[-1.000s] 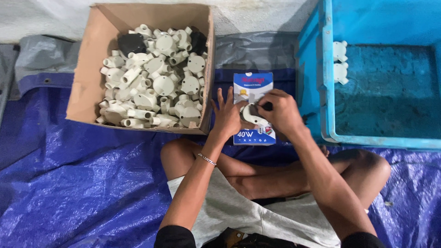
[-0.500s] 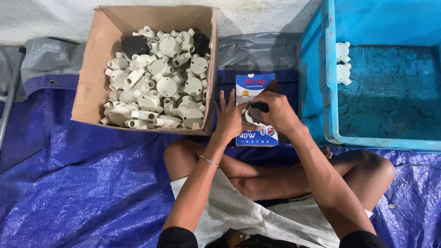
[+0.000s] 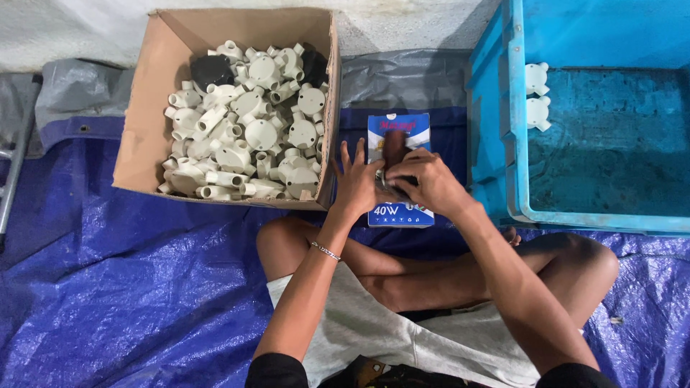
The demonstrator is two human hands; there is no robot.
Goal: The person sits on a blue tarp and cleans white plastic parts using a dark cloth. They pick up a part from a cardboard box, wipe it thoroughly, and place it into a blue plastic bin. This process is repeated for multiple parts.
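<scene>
Small fitting [image 3: 389,181] mostly hidden under right hand [image 3: 424,183]

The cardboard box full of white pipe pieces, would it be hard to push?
Probably a bit. The cardboard box is heaped with white plastic fittings, so it likely feels heavy for cardboard. Its flaps look soft and bent, so the walls may flex when pushed. On the blue tarp it might slide, dragging wrinkles along.
</scene>
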